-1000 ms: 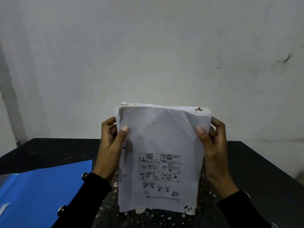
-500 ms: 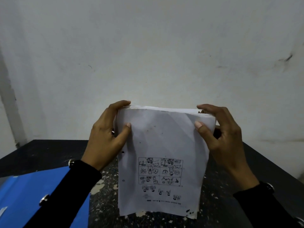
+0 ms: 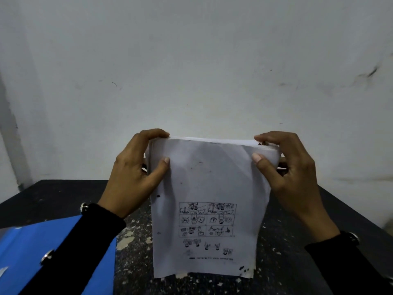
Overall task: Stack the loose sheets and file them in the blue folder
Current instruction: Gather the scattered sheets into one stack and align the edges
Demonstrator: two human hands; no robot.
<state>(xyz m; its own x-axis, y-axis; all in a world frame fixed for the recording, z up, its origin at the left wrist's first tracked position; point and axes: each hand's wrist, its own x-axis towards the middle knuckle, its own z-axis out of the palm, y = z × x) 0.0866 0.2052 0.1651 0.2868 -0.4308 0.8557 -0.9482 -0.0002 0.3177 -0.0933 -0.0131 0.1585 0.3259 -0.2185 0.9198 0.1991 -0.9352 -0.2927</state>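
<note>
Head view: blue folder (image 3: 27, 248) lies at bench (image 3: 297, 241) left edge, partly under the left sleeve (image 3: 70, 252); can't tell if anything's inside. Sheet stack (image 3: 209, 209) stands upright on the dark speckled bench, bottom edge down. Left hand (image 3: 136, 173) and right hand (image 3: 291, 173) each grip a top corner, thumb on front, fingers curled over the top edge. Front page: grid of small drawings, one printed line below, upside down, too small to read.
</note>
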